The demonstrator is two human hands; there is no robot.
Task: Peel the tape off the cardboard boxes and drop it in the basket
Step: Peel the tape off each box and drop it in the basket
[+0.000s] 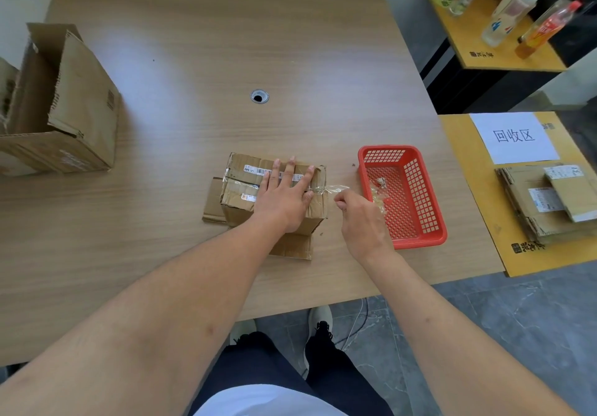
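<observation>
the right hand (353, 214), nearest of the two, pinches the free end of a clear tape strip (329, 188) and pulls it toward the red basket (420, 241) just beside it. the left hand (284, 194) lies flat with spread fingers on the small cardboard box (239, 186), holding it down. the strip is still attached at the box's right edge. i think the thin tape may tear there, or take cardboard skin with it, if the pull is too quick. it may also stick to the fingers over the basket.
</observation>
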